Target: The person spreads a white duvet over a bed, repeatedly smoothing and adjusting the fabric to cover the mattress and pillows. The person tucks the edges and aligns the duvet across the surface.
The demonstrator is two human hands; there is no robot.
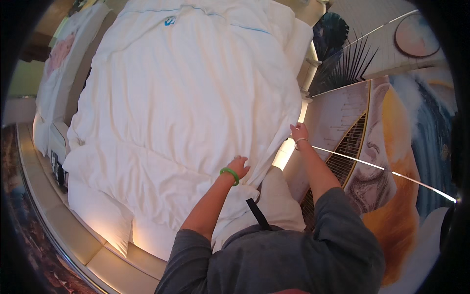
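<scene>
A white duvet (187, 92) covers most of the bed before me, its surface creased with long soft folds. A thin blue line and a small blue mark (170, 21) show near its far end. My right hand (300, 131), with a pale bracelet at the wrist, grips the duvet's right edge, its fingers pinched on the cloth. My left hand (238, 167), below a green bangle (230, 175), is over the near right part of the duvet. Its fingers are partly curled, and whether they hold cloth is unclear.
White pillows (99, 217) lie by a padded headboard (117, 262). At left stand a bedside unit (58, 136) with a dark telephone-like device (57, 171) and another white bed (69, 77). A lit strip (284, 152) runs between the bed and the mural wall (393, 147) on the right.
</scene>
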